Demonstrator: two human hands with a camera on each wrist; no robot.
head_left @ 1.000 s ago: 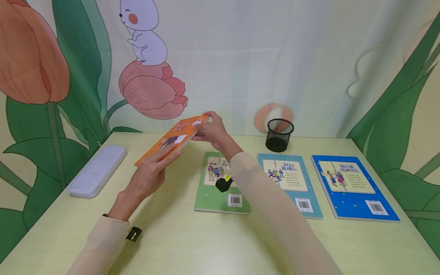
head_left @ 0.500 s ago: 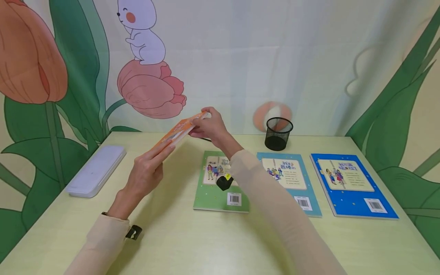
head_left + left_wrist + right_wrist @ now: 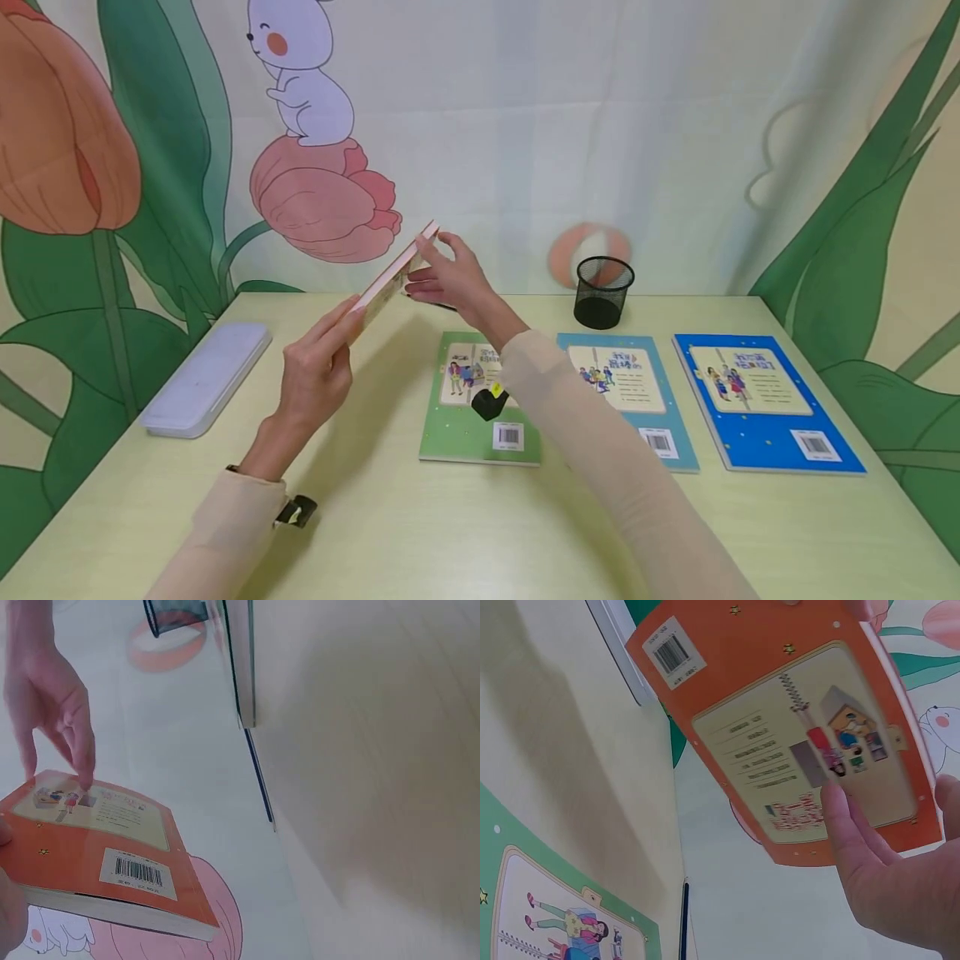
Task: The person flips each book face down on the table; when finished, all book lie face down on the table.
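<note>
Raised and tilted over the back left of the table is an orange book [image 3: 390,283], its narrow edge toward the head camera. My left hand [image 3: 315,375] grips its near end. My right hand [image 3: 465,283] is at the far end, fingertips on the back cover and thumb beside the page edge. In the right wrist view the orange cover [image 3: 742,697] shows a barcode, a cream panel and a drawing, and fingers [image 3: 840,817] of the right hand lie over that panel. The left wrist view shows the same back cover [image 3: 75,844]; part of the left thumb is cut off at the frame edge.
A green book [image 3: 450,433], a light-blue book [image 3: 615,383] and a blue book [image 3: 757,446] lie in a row, back covers up. Behind them stands a black mesh pen holder [image 3: 602,292]. A white case [image 3: 206,379] lies left; a dark pencil [image 3: 259,780] lies behind the green book.
The orange book has turned from showing its front cover to standing nearly edge-on, its far end rising. The right hand has loosened its fingers there; the left hand keeps its grip.
</note>
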